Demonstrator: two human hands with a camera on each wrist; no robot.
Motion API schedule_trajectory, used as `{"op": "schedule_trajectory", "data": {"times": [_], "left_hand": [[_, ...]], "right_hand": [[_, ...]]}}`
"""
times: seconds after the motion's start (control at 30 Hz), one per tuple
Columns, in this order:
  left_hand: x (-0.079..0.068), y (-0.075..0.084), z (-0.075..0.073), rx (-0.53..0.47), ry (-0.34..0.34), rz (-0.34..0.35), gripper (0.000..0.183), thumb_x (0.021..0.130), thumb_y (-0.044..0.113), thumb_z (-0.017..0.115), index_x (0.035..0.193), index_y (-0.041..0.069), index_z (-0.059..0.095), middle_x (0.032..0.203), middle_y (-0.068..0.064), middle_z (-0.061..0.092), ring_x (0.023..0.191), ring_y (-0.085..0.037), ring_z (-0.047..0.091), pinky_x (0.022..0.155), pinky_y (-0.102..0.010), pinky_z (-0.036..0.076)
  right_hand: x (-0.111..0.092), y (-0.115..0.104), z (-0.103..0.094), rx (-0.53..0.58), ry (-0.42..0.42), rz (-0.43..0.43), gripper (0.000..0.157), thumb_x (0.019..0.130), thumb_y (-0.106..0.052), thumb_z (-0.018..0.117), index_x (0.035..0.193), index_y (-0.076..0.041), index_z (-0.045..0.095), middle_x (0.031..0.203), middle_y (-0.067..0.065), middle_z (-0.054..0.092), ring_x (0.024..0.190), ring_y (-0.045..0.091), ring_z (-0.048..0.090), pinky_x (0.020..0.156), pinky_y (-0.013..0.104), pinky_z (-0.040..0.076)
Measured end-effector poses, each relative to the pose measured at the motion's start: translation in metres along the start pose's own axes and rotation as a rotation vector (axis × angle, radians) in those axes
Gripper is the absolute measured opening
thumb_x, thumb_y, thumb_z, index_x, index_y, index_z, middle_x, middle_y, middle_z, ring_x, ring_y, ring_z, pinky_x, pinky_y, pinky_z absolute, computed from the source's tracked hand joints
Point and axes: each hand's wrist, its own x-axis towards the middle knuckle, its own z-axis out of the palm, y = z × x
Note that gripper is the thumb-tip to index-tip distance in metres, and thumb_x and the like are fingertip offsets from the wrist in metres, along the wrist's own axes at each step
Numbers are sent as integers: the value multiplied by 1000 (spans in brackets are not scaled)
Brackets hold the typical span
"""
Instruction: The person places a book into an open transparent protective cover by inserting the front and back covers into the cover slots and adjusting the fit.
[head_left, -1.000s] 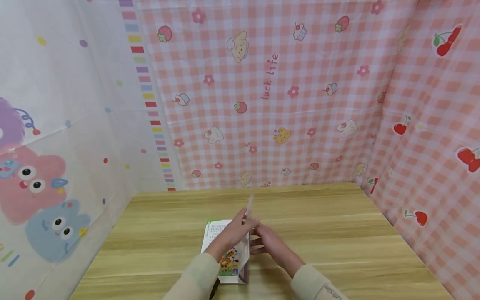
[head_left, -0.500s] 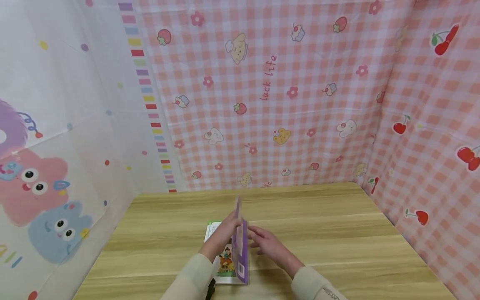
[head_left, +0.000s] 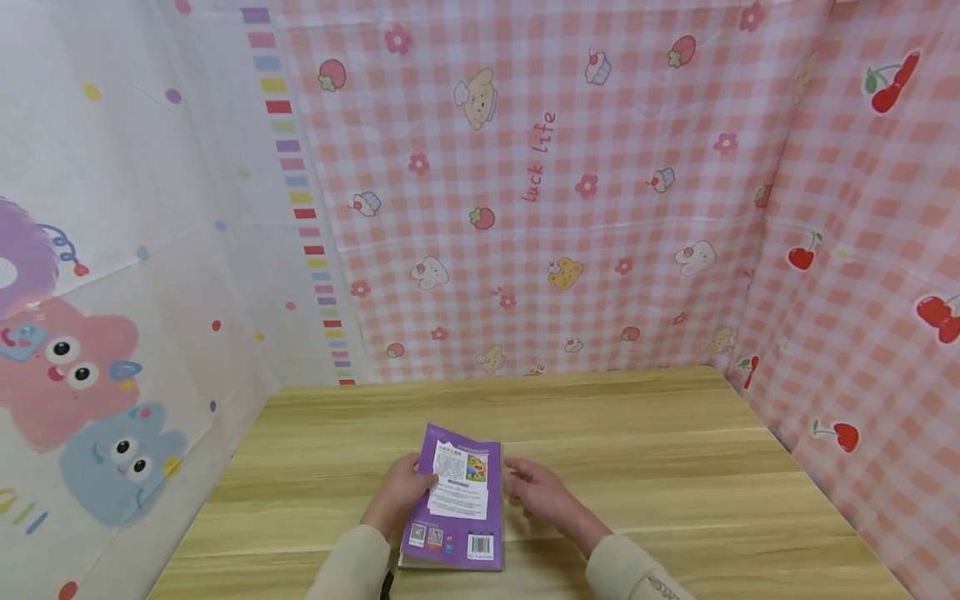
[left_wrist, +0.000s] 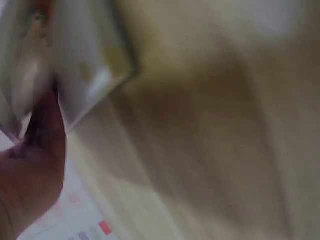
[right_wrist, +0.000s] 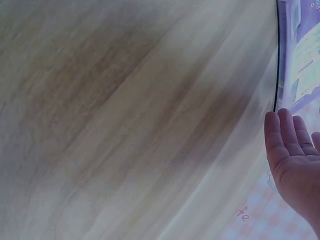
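A book (head_left: 461, 500) with a purple back cover lies on the table, its barcode and printed text facing up. Its left edge is held by my left hand (head_left: 397, 492), thumb on top of the cover and the other fingers underneath. In the left wrist view, blurred pages of the book (left_wrist: 95, 65) stand parted around my left hand (left_wrist: 37, 160). Beside the spine, on the right, is my right hand (head_left: 551, 500). The right wrist view shows that right hand (right_wrist: 300, 170) with fairly straight fingers, their tips close to the spine; contact is unclear.
The wood-grain table (head_left: 660, 467) extends around the book on all sides. Behind it hangs a pink checked cloth (head_left: 637, 225), with a white cartoon-printed cloth (head_left: 225, 275) on the left and a cherry-printed cloth (head_left: 870, 333) on the right.
The purple cover has swung over from the right to the left, carried by my left hand, and now covers the white illustrated page. My right hand has stayed near the spine.
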Motion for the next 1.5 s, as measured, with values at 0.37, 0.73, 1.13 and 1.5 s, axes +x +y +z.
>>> {"op": "schedule_trajectory", "data": {"times": [0.37, 0.73, 1.13, 1.5], "left_hand": [[3, 4, 10, 99, 80, 2, 45, 107, 28, 40, 112, -10, 64, 80, -10, 68, 64, -20, 64, 60, -36, 56], [2, -15, 10, 980, 50, 195, 54, 95, 11, 52, 146, -5, 41, 152, -33, 31, 141, -48, 28, 110, -67, 21], [9, -31, 20, 1011, -46, 211, 75, 102, 51, 39, 152, -5, 32, 158, -29, 20, 146, -45, 19, 113, -68, 8], [17, -13, 17, 1075, -88, 169, 75, 101, 51, 42, 152, -3, 32, 158, -27, 23, 146, -43, 21, 113, -66, 9]], "right_hand": [[-1, 5, 8, -327, -27, -147, 47, 99, -19, 58, 139, 4, 52, 125, 25, 62, 113, 43, 60, 94, 58, 47], [3, 12, 23, -814, -68, -223, 66, 96, -46, 59, 147, -6, 47, 151, 22, 40, 140, 41, 35, 111, 61, 27], [-5, 27, 35, -1000, -176, -165, 91, 89, -75, 44, 153, -11, 39, 160, 15, 28, 146, 35, 27, 110, 65, 25], [1, 31, 36, -1015, -175, -152, 94, 88, -79, 39, 155, -13, 36, 162, 12, 24, 147, 33, 24, 111, 64, 25]]}}
